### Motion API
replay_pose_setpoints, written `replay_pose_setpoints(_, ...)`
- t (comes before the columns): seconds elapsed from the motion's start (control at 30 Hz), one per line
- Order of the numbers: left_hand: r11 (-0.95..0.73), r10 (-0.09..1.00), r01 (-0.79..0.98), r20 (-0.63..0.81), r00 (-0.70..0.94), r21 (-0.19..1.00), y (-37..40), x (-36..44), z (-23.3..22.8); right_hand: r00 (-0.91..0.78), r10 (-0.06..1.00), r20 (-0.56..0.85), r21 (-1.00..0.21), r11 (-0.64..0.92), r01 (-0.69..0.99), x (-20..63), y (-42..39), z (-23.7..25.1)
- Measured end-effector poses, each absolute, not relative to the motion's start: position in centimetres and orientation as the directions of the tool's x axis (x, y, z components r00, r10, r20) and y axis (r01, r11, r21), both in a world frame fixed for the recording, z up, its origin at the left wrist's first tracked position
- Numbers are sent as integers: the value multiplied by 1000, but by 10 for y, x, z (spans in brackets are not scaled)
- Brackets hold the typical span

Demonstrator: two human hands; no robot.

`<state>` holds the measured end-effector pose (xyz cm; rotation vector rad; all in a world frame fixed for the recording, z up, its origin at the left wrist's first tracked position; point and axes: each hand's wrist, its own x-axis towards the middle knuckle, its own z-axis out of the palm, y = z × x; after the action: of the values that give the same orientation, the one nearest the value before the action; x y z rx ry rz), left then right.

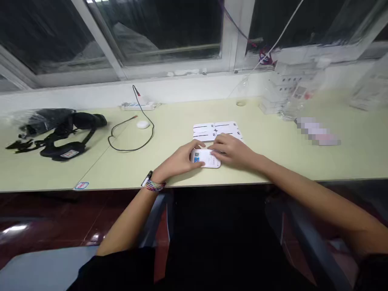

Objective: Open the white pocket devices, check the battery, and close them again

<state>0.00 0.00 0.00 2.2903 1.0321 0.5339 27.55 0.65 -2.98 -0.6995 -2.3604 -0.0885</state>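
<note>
Counting left to right on my desk (pixel 45 173): one heap of black straps (pixel 57 131), one black cable (pixel 133 133) looped by one white puck (pixel 142 124), one power strip (pixel 138 106) at the wall. My left hand (pixel 182 158) and right hand (pixel 232 150) both rest flat, fingers loosely spread, on one small white packet (pixel 209 158) near the front edge. Just behind it lie flat white cards (pixel 216 130), four I think. Lots of bare desk either side.
</note>
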Motion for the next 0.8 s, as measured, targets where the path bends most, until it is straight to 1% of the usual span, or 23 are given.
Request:
replay_pose_setpoints(0.1,-583,755,562,134,642,587,0,-1,-2,-689,414,596,-190,905,380,281,0,-26)
replay_pose_setpoints(0.2,-630,737,580,161,657,516,0,-4,-4,-736,388,555,-264,921,287,286,-6,-25)
replay_pose_setpoints(0.27,-628,738,574,168,654,525,0,-6,-5,-744,398,536,-282,916,286,289,-10,-25)
replay_pose_setpoints(0.33,-603,749,554,169,640,574,1,-8,-6,-745,406,529,-260,914,313,291,-11,-25)
replay_pose_setpoints(0.4,-595,751,536,174,637,599,2,-8,-8,-768,385,512,-186,922,339,290,-11,-23)
replay_pose_setpoints(0.47,-607,744,530,190,640,593,3,-7,-10,-812,353,464,-60,927,369,286,-11,-18)
replay_pose_setpoints(0.53,-614,743,527,204,637,588,4,-6,-12,-868,339,363,94,914,396,280,-13,-11)
replay_pose_setpoints(0.63,-613,742,511,217,634,603,5,-6,-14,-913,378,154,271,872,407,269,-18,3)
replay_pose_setpoints(0.73,-608,741,502,215,636,615,6,-7,-14,-907,421,-17,353,851,388,257,-24,18)
replay_pose_setpoints(0.8,-608,743,507,212,635,611,6,-8,-14,-895,440,-77,381,842,382,251,-27,26)
